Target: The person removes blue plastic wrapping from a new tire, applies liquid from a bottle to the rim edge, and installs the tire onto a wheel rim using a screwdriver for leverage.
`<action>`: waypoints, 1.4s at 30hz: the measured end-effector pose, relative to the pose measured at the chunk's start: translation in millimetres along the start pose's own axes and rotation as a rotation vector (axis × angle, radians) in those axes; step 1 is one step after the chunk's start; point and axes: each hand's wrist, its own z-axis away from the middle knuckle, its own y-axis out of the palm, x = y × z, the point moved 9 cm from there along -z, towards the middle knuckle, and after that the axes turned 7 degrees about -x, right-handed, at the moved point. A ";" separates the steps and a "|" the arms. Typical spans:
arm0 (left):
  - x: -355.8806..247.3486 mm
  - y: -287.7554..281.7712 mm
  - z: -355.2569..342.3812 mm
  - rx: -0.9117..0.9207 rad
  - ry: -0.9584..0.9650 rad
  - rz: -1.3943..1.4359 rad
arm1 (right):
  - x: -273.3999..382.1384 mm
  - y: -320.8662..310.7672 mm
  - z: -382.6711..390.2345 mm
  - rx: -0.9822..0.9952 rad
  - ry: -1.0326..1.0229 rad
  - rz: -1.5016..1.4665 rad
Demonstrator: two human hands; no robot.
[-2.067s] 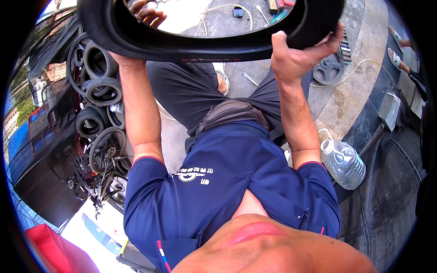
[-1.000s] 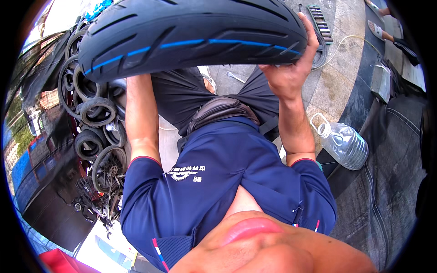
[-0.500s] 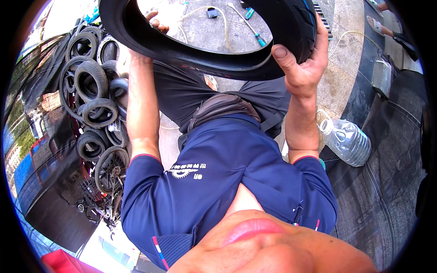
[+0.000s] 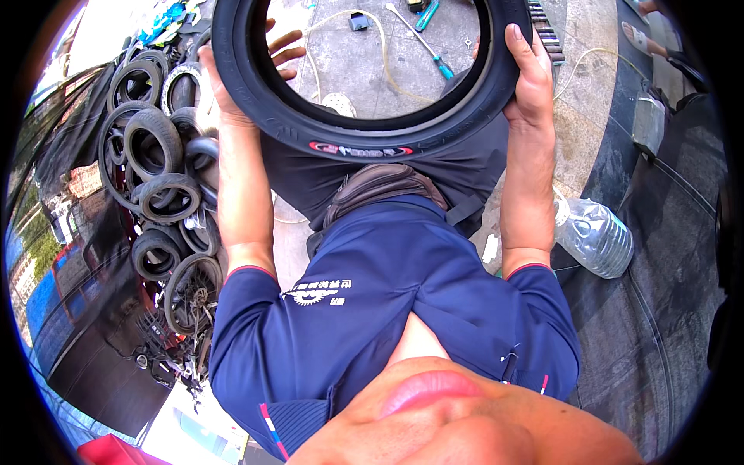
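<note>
A black tyre (image 4: pixel 434 136) with a small red-and-white label is held up in front of my body, its round opening facing me. At its left side my left hand (image 4: pixel 222 89) grips it, with the fingers passing behind the rubber and showing spread through the opening. On the opposite side my right hand (image 4: pixel 533 81) holds it, thumb on the near face and most of the fingers hidden behind. Through the opening I see a screwdriver (image 4: pixel 442 67) with a teal handle, a small dark block (image 4: pixel 359 22) and a pale hose (image 4: pixel 384 50) on the paved ground.
Used tyres (image 4: pixel 153 145) are heaped at the left. A clear plastic jug (image 4: pixel 595 238) lies to my right, near a dark cloth (image 4: pixel 612 325). Several dark rods (image 4: pixel 547 43) sit in a row beyond my right hand. Another person's foot (image 4: pixel 635 39) shows at far right.
The tyre has turned from a tilted, twisted-looking position to show its flat side and label towards me. It has come slightly lower, and both hands have shifted outwards with it.
</note>
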 end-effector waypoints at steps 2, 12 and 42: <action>7.3 -20.9 -5.9 0.038 -0.073 -0.025 | -19.5 -9.9 -3.8 0.015 0.096 -0.024; 28.7 -116.4 -50.5 -0.305 0.040 -0.119 | -77.2 -31.9 -2.3 -0.163 0.216 -0.078; 6.3 350.0 -71.7 0.449 -1.301 0.082 | 140.5 55.8 369.9 -1.471 0.330 0.350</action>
